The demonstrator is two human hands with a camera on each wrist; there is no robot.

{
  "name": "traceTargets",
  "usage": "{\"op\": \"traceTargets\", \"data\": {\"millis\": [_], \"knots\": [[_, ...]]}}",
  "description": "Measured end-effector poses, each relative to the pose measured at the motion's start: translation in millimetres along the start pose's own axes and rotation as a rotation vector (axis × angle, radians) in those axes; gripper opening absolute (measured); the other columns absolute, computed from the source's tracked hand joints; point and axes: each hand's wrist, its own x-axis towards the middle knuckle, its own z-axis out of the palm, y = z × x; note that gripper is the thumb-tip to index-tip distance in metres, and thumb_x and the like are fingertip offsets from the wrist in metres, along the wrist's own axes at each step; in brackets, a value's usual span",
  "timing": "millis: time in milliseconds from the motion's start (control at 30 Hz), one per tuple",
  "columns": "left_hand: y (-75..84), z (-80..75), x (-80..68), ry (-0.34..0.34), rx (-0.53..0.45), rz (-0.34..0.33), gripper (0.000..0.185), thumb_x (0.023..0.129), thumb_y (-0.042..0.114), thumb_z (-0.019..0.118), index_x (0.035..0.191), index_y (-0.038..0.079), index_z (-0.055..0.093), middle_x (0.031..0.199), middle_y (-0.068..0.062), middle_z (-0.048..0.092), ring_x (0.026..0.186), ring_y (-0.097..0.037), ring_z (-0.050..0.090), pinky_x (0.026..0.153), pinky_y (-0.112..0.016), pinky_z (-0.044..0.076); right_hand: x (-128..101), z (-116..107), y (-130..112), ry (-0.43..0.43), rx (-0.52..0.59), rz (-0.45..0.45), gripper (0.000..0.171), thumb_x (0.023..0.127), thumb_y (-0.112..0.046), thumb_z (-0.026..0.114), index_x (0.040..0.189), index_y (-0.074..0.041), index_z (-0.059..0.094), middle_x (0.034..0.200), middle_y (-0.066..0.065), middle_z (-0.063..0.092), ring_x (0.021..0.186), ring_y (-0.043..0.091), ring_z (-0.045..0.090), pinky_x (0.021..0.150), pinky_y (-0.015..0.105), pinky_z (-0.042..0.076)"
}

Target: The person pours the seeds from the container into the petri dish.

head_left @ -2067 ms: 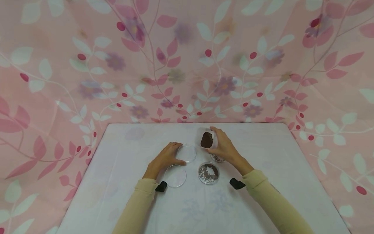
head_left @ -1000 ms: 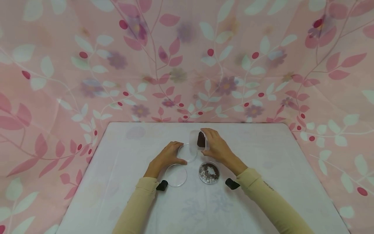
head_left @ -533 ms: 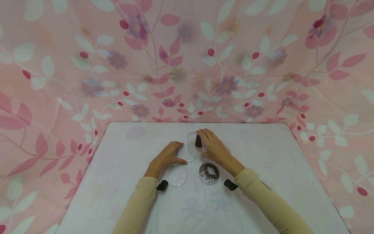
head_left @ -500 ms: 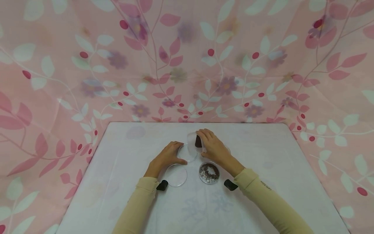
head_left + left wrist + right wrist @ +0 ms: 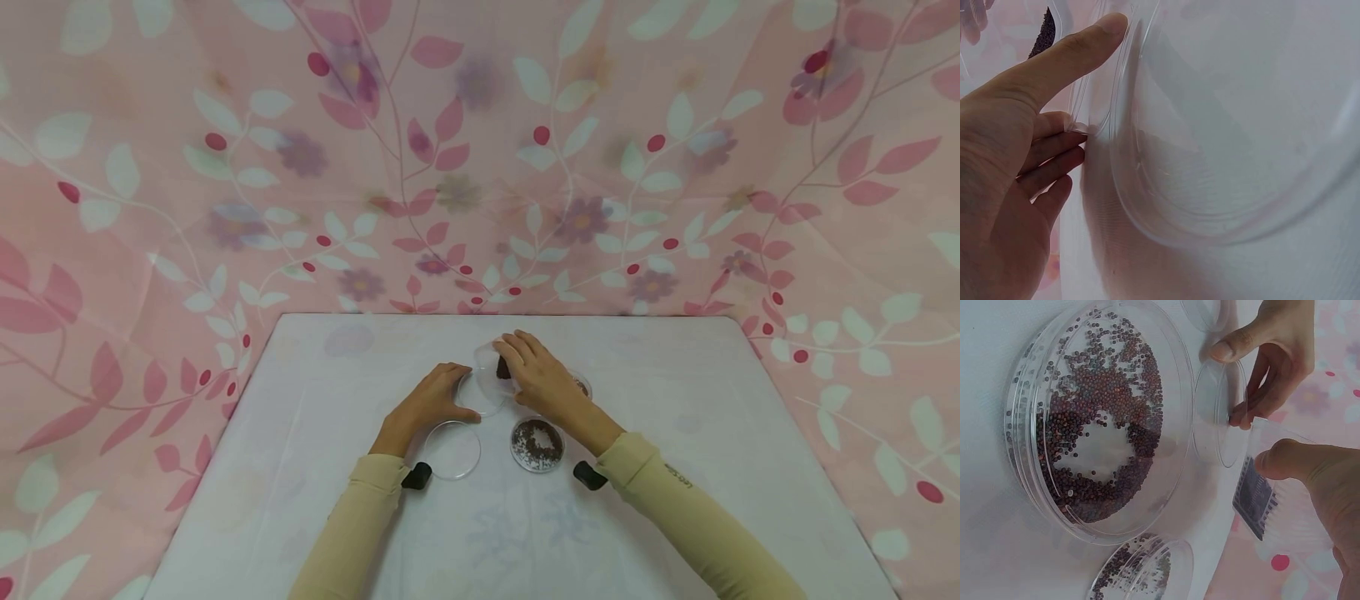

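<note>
My left hand [image 5: 448, 397] holds the rim of an empty clear petri dish [image 5: 482, 394] on the white table, thumb and fingers curled round its edge [image 5: 1091, 119]. My right hand [image 5: 522, 363] grips a small clear container of brown seeds [image 5: 497, 367] and tips it on its side just above that dish. In the right wrist view the thumb [image 5: 1291, 461] presses on the container [image 5: 1254, 499], and the left hand [image 5: 1269, 359] pinches the empty dish [image 5: 1221, 422]. No seeds show in the held dish.
A petri dish holding brown seeds [image 5: 537, 443] lies just in front of my right hand. An empty clear dish [image 5: 450, 450] lies by my left wrist. Another seeded dish [image 5: 581, 384] peeks out behind the right hand. Pink floral cloth backs the table [image 5: 675, 400].
My right hand has carried the seed container leftward from above the right dishes and tipped it over the empty dish. The left hand has stayed on the dish.
</note>
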Motion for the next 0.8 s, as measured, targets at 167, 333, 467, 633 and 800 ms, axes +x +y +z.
{"op": "traceTargets", "data": {"millis": [167,333,467,633,800], "knots": [[0.2,0.0,0.0,0.000,0.002,-0.007,0.092,0.065,0.051,0.088,0.141,0.012,0.053,0.143,-0.006,0.053,0.137,-0.023,0.045,0.117,-0.041,0.036,1.5,-2.0,-1.6,0.020,-0.040,-0.031,0.103,0.062,-0.026,0.094,0.146,-0.005,0.036,0.146,0.016,0.047,0.137,0.035,0.044,0.116,0.038,0.039],[1.1,-0.9,-0.5,0.001,0.000,-0.006,0.092,0.064,0.050,0.088,0.140,0.012,0.053,0.142,-0.006,0.054,0.136,-0.023,0.046,0.117,-0.041,0.037,2.5,-3.8,-2.8,0.032,-0.060,-0.043,0.100,0.063,-0.023,0.093,0.145,-0.006,0.037,0.145,0.016,0.048,0.136,0.035,0.044,0.115,0.039,0.039],[1.9,-1.5,-0.6,0.002,-0.004,-0.006,0.092,0.064,0.050,0.088,0.139,0.011,0.054,0.141,-0.006,0.054,0.136,-0.023,0.046,0.116,-0.041,0.037,3.5,-5.2,-3.6,0.024,-0.074,-0.049,0.097,0.066,-0.021,0.091,0.145,-0.006,0.038,0.145,0.016,0.048,0.137,0.035,0.044,0.116,0.040,0.038],[2.1,-1.6,0.0,-0.006,0.000,-0.014,0.092,0.065,0.050,0.088,0.140,0.011,0.053,0.142,-0.006,0.054,0.136,-0.023,0.045,0.117,-0.041,0.036,4.3,-5.3,-4.1,0.036,-0.093,-0.061,0.089,0.069,-0.019,0.088,0.144,-0.007,0.039,0.143,0.015,0.049,0.137,0.035,0.044,0.116,0.041,0.038],[2.8,-1.9,-0.2,-0.005,0.001,-0.010,0.091,0.065,0.050,0.088,0.140,0.011,0.053,0.142,-0.007,0.054,0.136,-0.024,0.045,0.117,-0.041,0.037,4.9,-4.6,-3.9,0.064,-0.106,-0.079,0.084,0.072,-0.016,0.085,0.142,-0.007,0.040,0.141,0.016,0.050,0.136,0.036,0.045,0.116,0.043,0.038]]}}
